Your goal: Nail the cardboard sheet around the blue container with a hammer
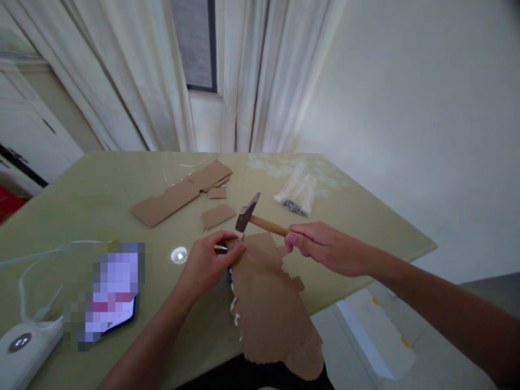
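My right hand (314, 245) is closed round the wooden handle of a hammer (268, 223). The hammer's metal head is raised a little above a thin nail (243, 237), which stands upright near the far edge of a torn cardboard piece (272, 292). My left hand (211, 257) lies at the far left corner of that cardboard, with thumb and index finger curled close to the nail. Whether the fingertips touch the nail I cannot tell. White lumps stick out along the cardboard's left edge, which hangs over the table's front.
Cardboard strips (182, 195) and a smaller cardboard piece (218, 215) lie farther back on the table (345, 200). A clear bag (298, 192) with small dark metal items is at the back right. At left are a phone (116, 292), white cables and a white device (28, 352).
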Demonstrator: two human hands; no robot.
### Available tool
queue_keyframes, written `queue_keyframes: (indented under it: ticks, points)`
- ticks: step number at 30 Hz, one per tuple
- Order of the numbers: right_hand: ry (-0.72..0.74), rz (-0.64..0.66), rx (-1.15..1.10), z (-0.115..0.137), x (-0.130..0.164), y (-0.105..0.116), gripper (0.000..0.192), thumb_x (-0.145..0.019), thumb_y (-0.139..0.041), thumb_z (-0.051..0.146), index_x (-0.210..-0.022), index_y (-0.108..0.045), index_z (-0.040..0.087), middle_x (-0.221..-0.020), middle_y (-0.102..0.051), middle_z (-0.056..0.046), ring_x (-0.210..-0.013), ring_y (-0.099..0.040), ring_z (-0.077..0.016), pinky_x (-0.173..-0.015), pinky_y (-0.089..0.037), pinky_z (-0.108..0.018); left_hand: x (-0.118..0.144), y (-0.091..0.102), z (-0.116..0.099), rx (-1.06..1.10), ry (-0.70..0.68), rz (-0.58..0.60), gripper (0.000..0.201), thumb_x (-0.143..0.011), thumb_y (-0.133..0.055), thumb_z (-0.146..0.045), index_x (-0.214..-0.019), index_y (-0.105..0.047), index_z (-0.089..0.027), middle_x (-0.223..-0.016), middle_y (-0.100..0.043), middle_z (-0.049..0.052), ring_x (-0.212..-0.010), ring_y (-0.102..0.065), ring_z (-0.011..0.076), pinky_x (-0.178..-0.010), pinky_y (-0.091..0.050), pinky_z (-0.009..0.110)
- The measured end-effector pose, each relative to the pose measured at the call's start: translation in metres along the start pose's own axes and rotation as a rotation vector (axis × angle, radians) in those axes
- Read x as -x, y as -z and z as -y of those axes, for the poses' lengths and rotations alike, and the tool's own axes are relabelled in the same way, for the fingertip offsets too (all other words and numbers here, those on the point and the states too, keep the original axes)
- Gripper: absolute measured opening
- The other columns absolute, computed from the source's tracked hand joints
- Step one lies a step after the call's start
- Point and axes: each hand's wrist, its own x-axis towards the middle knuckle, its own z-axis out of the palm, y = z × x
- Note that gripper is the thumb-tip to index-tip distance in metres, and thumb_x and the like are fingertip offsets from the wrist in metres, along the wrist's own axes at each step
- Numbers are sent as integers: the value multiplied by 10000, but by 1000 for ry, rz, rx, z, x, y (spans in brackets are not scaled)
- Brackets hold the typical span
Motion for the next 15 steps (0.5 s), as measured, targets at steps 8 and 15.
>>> queue_keyframes:
  ticks: [8, 15]
  points:
    - [4, 54, 1, -3, -3, -7, 524, -1129, -383, 527, -933, -723, 180, -744, -595, -14, -712, -573, -169, -705, -425, -298, 0, 0, -1, 13, -2, 12, 427, -846, -784, -573, -1064, -806, -207, -989, -829, 61, -836, -795, 267, -741, -642, 362]
    - [-6, 48, -3, -4, -2, -9, 524, -1131, -380, 525, -921, -719, 185, -737, -593, -13, -713, -571, -170, -707, -433, -298, 1, 0, -2, 27, -5, 16, 390, -851, -787, -553, -1050, -810, -218, -962, -824, 42, -819, -794, 255, -732, -635, 349]
